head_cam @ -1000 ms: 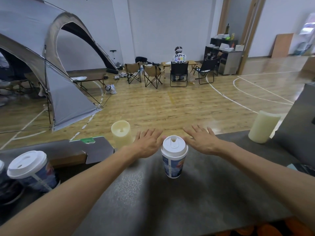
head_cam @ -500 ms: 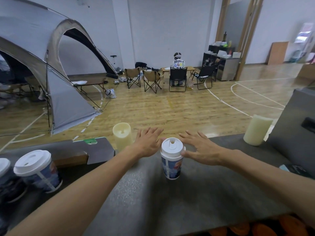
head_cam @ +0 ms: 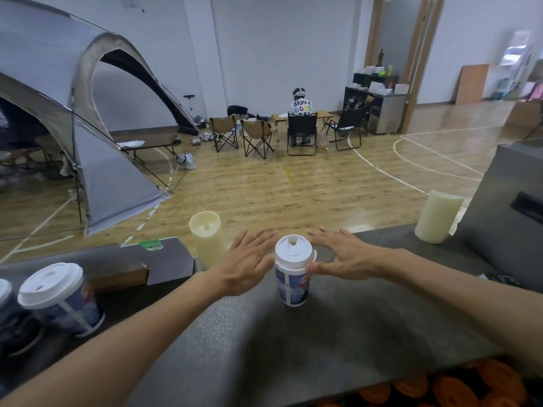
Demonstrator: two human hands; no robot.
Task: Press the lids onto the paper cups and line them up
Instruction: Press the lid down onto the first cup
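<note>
A blue-printed paper cup (head_cam: 292, 284) with a white lid (head_cam: 294, 252) stands upright in the middle of the dark grey table (head_cam: 293, 348). My left hand (head_cam: 246, 261) lies flat just left of the lid, fingers straight, its edge close to the lid. My right hand (head_cam: 342, 258) is spread on the right, its thumb touching the cup just under the lid rim. A second lidded cup (head_cam: 63, 298) stands at the far left, with part of a third lid (head_cam: 4, 289) at the frame edge.
Two cream pillar candles stand on the table's far edge, one (head_cam: 207, 237) behind my left hand, one (head_cam: 437, 217) at the right. A dark box (head_cam: 141, 261) lies at the left. A grey block (head_cam: 511, 218) rises at the right. Orange shapes (head_cam: 440, 389) lie below the near edge.
Both hands have closed in on the lidded cup from either side. My right thumb has come against the cup under the lid, and my left hand has neared the lid.
</note>
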